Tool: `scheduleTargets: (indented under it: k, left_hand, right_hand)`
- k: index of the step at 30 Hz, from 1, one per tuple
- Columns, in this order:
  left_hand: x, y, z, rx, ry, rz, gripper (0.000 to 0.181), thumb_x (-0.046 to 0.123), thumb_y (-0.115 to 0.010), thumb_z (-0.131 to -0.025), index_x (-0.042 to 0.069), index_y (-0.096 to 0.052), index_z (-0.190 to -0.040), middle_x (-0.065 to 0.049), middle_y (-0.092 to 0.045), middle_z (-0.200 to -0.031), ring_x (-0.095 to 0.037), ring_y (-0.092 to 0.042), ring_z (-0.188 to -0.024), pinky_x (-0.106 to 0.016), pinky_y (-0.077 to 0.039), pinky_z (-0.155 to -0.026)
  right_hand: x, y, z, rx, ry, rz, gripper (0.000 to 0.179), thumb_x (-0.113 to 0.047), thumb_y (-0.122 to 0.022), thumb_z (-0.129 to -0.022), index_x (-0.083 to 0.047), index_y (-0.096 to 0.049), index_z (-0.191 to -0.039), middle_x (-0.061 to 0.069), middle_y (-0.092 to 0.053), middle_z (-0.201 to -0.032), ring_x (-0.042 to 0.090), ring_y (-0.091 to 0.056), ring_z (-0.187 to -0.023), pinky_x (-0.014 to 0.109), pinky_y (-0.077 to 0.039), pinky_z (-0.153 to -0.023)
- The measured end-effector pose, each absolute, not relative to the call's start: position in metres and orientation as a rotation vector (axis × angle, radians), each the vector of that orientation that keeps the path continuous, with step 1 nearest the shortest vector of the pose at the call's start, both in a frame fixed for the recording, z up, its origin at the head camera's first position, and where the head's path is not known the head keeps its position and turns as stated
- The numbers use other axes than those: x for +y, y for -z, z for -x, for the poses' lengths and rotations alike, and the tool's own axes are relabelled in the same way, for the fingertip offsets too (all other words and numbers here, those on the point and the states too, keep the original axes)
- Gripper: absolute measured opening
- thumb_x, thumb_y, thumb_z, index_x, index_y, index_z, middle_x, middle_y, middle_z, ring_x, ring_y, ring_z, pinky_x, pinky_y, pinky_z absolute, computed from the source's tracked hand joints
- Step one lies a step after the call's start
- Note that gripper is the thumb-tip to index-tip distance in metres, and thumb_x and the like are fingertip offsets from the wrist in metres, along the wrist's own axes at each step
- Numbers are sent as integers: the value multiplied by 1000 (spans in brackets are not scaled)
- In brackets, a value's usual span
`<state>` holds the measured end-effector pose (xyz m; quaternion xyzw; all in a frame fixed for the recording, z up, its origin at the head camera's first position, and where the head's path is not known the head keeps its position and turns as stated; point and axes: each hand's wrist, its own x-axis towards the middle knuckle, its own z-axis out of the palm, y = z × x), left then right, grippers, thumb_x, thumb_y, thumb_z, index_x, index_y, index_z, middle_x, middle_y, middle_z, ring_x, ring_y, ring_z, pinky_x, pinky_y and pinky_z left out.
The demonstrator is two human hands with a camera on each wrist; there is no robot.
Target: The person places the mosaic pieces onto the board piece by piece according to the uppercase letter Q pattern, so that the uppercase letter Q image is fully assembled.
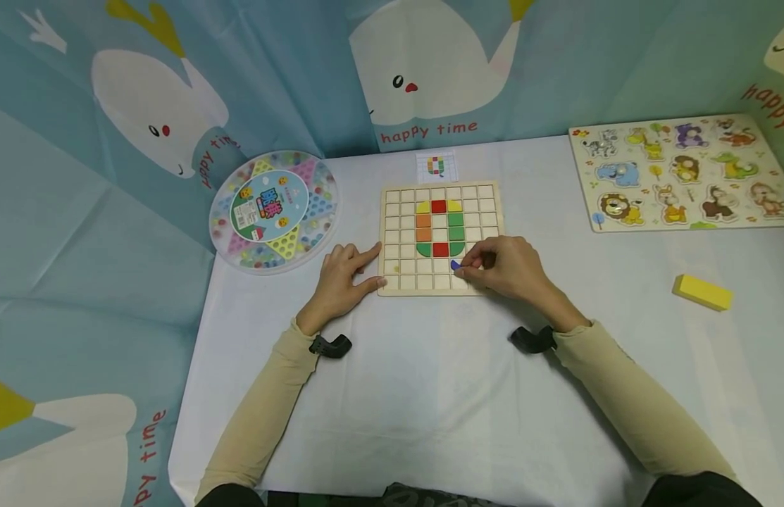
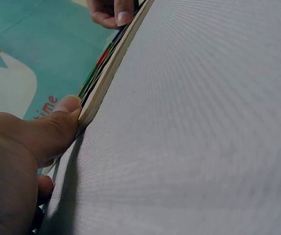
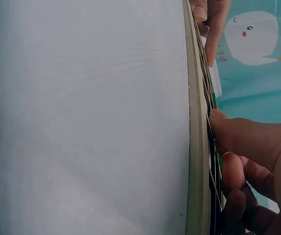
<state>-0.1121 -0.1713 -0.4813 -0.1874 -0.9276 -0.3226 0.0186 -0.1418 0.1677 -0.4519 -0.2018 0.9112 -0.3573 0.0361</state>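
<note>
In the head view a square wooden grid board [image 1: 425, 282] lies on the white table. Red, yellow, orange and green tiles form a ring in its cells. My right hand [image 1: 508, 267] pinches a small blue tile [image 1: 455, 265] between thumb and fingers, over the cells just below the ring's lower right corner. At the board's left edge is my left hand [image 1: 342, 280], its thumb and index finger extended against the wood. The left wrist view shows that thumb [image 2: 68, 104] pressing the board's corner. From the right wrist view, the fingers mostly hide the tile.
Behind the board lies a small pattern card [image 1: 423, 169] with a similar coloured ring. A round game box [image 1: 328, 190] stands to the left. An animal puzzle board [image 1: 658, 172] lies at the back right, with a yellow block [image 1: 702, 292] in front of it.
</note>
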Motion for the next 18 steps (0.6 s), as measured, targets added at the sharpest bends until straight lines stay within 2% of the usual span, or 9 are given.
scheduleTargets:
  k: [9, 13, 16, 18]
  left_hand:
    - [-167, 482, 117, -2880, 1010, 603, 71, 32, -86, -90, 11, -58, -152, -6, -47, -86, -23, -33, -83, -39, -22, -81]
    - [-166, 483, 116, -2877, 995, 607, 70, 32, -86, -90, 10, -59, -151, -6, -47, -86, -23, -34, -83, -39, -23, -81]
    - [-167, 482, 115, -2882, 1004, 612, 68, 31, -85, -91, 9, -59, -151, -6, -48, -86, -22, -34, -82, -38, -22, -81]
    - [-169, 481, 114, -2906, 1030, 611, 67, 30, -83, -93, 9, -58, -152, -7, -49, -88, -22, -34, -83, -39, -23, -82]
  right_hand:
    - [175, 452, 139, 2772, 1115, 624, 16, -21, -92, -84, -11, -81, -86, -1, -69, -75, 16, -57, -69, 25, -43, -64]
    - [187, 448, 138, 2782, 1179, 642, 16, -18, -89, -88, -6, -82, -96, 4, -72, -83, 19, -60, -75, 23, -44, -67]
    - [206, 443, 139, 2865, 1171, 653, 28, -16, -86, -91, 0, -79, -112, 15, -76, -98, 28, -66, -87, 33, -48, -75]
    - [224, 437, 141, 2933, 1108, 625, 45, -20, -82, -95, 3, -71, -131, 25, -73, -119, 40, -66, -107, 47, -51, -91]
